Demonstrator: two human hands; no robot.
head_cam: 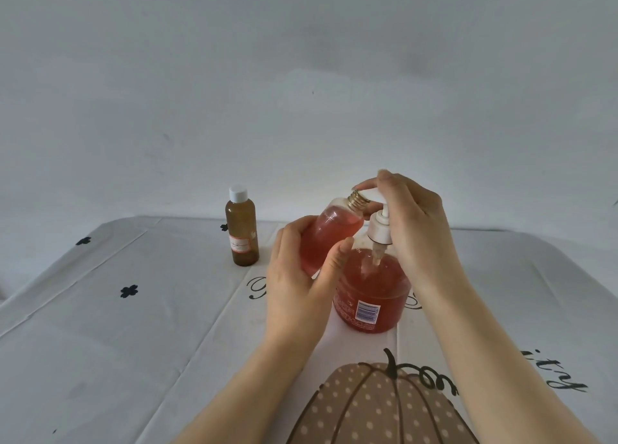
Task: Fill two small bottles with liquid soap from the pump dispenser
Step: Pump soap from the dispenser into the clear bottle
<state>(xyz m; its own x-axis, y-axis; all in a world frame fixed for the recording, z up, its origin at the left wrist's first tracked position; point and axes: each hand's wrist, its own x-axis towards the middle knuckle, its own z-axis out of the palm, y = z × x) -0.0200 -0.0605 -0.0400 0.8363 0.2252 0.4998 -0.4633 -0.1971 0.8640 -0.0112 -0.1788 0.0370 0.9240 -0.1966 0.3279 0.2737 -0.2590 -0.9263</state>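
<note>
A brown polka-dot pumpkin print (374,407) on the white tablecloth lies nearest, with both forearms reaching over it across the tabletop (133,343). The left hand (301,286) has its grip wrapped round a small clear bottle of pink-red soap (329,233), tilted so that its gold threaded neck meets the spout. The right hand (414,222) curls its grip over the white pump head (381,226) of the round red soap dispenser (371,296). A small amber bottle with a white cap (241,233) stands upright, well apart to the left.
</note>
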